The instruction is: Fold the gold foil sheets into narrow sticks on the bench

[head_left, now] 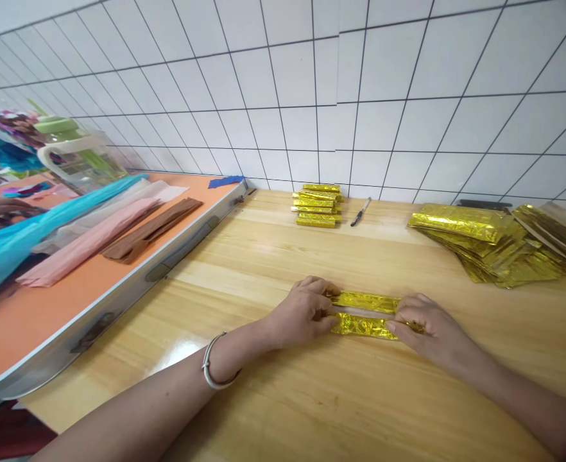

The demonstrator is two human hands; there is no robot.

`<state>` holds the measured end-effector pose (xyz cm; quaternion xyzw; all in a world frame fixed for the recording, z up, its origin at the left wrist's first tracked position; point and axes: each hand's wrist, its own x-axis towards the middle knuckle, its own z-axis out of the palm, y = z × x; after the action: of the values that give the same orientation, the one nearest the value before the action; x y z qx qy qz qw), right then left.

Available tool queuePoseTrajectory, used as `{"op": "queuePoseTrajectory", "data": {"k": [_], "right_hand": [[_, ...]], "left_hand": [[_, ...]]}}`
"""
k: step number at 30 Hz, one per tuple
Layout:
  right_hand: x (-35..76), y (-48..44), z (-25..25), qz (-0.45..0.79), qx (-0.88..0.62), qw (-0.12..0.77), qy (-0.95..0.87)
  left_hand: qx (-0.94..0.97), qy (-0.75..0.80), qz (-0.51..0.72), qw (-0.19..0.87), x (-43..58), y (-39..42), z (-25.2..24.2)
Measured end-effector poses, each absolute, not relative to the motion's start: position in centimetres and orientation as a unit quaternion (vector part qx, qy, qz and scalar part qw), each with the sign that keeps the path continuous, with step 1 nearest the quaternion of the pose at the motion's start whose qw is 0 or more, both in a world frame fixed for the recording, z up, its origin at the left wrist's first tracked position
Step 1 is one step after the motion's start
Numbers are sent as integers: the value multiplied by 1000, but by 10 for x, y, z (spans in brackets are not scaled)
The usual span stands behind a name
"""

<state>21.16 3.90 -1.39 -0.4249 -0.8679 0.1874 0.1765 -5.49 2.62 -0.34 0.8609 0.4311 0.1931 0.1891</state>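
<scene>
A strip of shiny gold foil (367,325) lies on the wooden table, its two long edges folded inward with a pale band between them. My left hand (309,309) grips its left end, fingers bent and pressed together. At the right end, my right hand (420,322) pinches the foil between thumb and fingers. Near the wall stands a pile of narrow folded gold strips (316,206). Farther right lies a larger heap of flat gold foil pieces (499,247).
A pen (360,212) lies beside the narrow strips. On the left, an orange-topped table (191,215) bears brown (151,232), pink (90,247) and turquoise material (47,224), plus a green-lidded jug (81,151). Another person's hand (4,210) shows at the left edge. A tiled wall (287,83) runs behind.
</scene>
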Motion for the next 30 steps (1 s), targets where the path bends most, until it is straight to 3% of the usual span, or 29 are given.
{"op": "queuePoseTrajectory", "data": {"k": [19,30], "right_hand": [[215,29,-22,44,-440,164,-882],[209,31,-12,45,-419,149,-894]], "left_hand": [[882,429,158,119,-54,20,0],[878,424,184,120,-54,20,1]]}}
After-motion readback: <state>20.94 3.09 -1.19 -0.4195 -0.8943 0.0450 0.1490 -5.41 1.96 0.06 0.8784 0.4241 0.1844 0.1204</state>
